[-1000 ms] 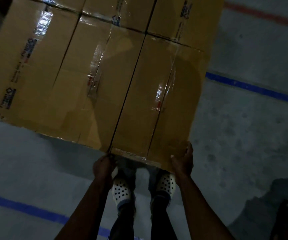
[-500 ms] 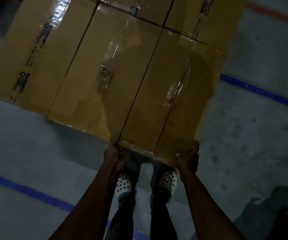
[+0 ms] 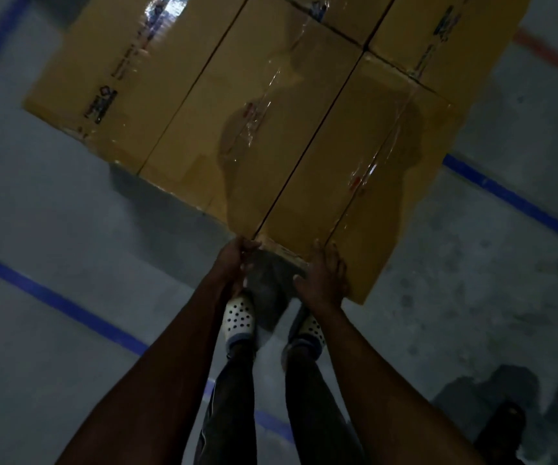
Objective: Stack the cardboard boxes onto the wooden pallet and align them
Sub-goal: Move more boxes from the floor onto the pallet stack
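Boxes: a block of taped cardboard boxes (image 3: 271,105) fills the upper middle of the view, packed edge to edge, tops level; whatever they stand on is hidden beneath them.
Near box: the box (image 3: 365,169) at the block's near right corner, tape strip running along its top, sits flush against its neighbour on the left.
Left hand: the left hand (image 3: 234,263) is at the near box's near left corner, fingers curled onto the edge where the two boxes meet; how tightly it holds cannot be told in the dim light.
Right hand: the right hand (image 3: 324,276) lies flat on the same box's near edge, fingers spread and pointing up over the top, thumb out to the left.
Feet: two white perforated clogs (image 3: 239,317) stand on the floor just under the hands.
Floor: grey concrete (image 3: 53,229) with blue lines (image 3: 56,300) crossing it.
Light: dim throughout.
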Motion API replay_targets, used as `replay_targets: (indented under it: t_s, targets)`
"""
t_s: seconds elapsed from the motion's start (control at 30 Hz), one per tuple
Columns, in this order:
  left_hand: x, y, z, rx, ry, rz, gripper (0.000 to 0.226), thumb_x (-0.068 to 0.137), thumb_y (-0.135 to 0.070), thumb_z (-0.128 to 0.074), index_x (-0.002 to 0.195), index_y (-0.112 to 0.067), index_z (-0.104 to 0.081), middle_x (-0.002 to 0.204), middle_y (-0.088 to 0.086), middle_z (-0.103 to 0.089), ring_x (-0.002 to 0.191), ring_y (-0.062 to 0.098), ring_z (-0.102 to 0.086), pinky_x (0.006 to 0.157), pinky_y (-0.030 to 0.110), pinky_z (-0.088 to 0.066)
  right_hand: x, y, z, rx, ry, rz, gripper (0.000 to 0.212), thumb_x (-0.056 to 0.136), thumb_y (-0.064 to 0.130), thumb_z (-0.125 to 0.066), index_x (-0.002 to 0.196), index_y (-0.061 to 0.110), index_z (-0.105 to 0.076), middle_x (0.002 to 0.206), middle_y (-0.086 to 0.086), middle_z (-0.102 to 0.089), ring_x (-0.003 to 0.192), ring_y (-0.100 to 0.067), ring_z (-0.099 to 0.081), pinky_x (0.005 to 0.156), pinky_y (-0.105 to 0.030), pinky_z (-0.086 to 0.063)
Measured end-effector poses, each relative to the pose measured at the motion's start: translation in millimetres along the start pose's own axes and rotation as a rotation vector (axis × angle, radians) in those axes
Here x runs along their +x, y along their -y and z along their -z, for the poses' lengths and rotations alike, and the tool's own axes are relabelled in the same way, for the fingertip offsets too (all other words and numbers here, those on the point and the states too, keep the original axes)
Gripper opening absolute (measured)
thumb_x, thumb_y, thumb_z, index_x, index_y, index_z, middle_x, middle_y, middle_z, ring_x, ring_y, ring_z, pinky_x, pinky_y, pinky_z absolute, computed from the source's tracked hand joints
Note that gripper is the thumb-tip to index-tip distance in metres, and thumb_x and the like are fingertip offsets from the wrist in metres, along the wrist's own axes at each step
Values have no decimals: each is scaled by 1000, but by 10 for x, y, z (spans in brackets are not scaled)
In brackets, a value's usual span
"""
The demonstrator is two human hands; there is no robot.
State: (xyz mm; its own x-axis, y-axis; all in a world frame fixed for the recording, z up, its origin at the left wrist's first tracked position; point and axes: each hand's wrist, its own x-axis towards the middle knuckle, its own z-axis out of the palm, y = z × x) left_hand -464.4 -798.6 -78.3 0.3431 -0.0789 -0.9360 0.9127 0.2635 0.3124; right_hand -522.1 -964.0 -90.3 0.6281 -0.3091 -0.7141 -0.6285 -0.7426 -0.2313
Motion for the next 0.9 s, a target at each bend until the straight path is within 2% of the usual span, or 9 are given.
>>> replay_targets:
  t_s: [0.03, 0.1, 0.13, 0.2, 0.33, 0.47, 0.57, 0.73, 0.9]
  targets:
    - [-58, 3, 14, 56, -53, -37, 17, 98, -6, -54, 88, -18, -60, 70, -4, -67, 59, 5, -63, 47, 18, -50, -44, 65, 34, -22, 5, 25, 85, 92, 32, -67, 160, 31, -15, 169, 1, -2, 153, -29, -5, 121, -54, -18]
    - [-261, -18, 91, 115, -115, -100, 26, 100, -4, -54, 124, -14, -58, 112, -1, -69, 99, 10, -65, 73, 19, -53, -178, 217, 111, -52, 22, 61, 82, 94, 31, -65, 160, 29, -16, 169, 2, -2, 154, -28, -4, 120, -55, -18]
    - [-375, -39, 175, 148, -133, -104, 49, 98, -4, -58, 145, -13, -46, 138, 4, -59, 122, 19, -58, 88, 27, -50, -279, 313, 159, -63, 39, 72, 82, 95, 30, -65, 160, 29, -16, 169, 2, -1, 154, -28, -2, 119, -55, -18]
    - [-665, -106, 390, 196, -161, -110, 75, 94, -10, -67, 159, -13, -29, 160, 10, -37, 143, 28, -41, 107, 38, -41, -527, 543, 280, -96, 69, 89, 81, 95, 30, -66, 160, 27, -17, 169, -1, 1, 154, -30, 0, 119, -54, -18]
    - [-1462, -400, 846, 182, -196, -169, 80, 90, -18, -72, 158, -15, -31, 161, 12, -35, 144, 32, -39, 115, 46, -38, -1164, 1189, 563, -150, 74, 152, 77, 95, 32, -65, 158, 25, -21, 169, -2, -1, 153, -31, -3, 119, -53, -20]
    - [-2339, -814, 1351, 153, -223, -270, 82, 88, -24, -75, 157, -16, -32, 158, 14, -40, 141, 32, -43, 105, 41, -41, -1989, 2114, 736, -47, 51, 255, 77, 92, 25, -69, 157, 26, -27, 169, -2, -4, 153, -31, -3, 119, -52, -17]
    - [-2967, -1132, 1779, 163, -265, -375, 83, 88, -27, -76, 158, -17, -33, 155, 13, -43, 138, 31, -46, 101, 37, -42, -2598, 2821, 785, 45, 55, 326, 78, 88, 22, -70, 156, 23, -31, 168, -4, -7, 153, -30, -4, 120, -43, -14]
    - [-3714, -1709, 2473, 147, -344, -514, 80, 87, -26, -78, 156, -17, -37, 148, 13, -51, 127, 27, -53, 94, 33, -42, -3272, 3757, 774, 87, 26, 450, 75, 89, 28, -70, 154, 18, -34, 166, -9, -16, 152, -29, -12, 119, -36, -15]
    - [-3998, -2367, 3064, 72, -401, -604, 75, 85, -23, -79, 151, -15, -43, 134, 11, -58, 122, 25, -56, 97, 33, -43, -3462, 4679, 796, 166, -5, 508, 68, 89, 33, -69, 150, 25, -40, 164, -1, -22, 150, -27, -17, 119, -42, -24]
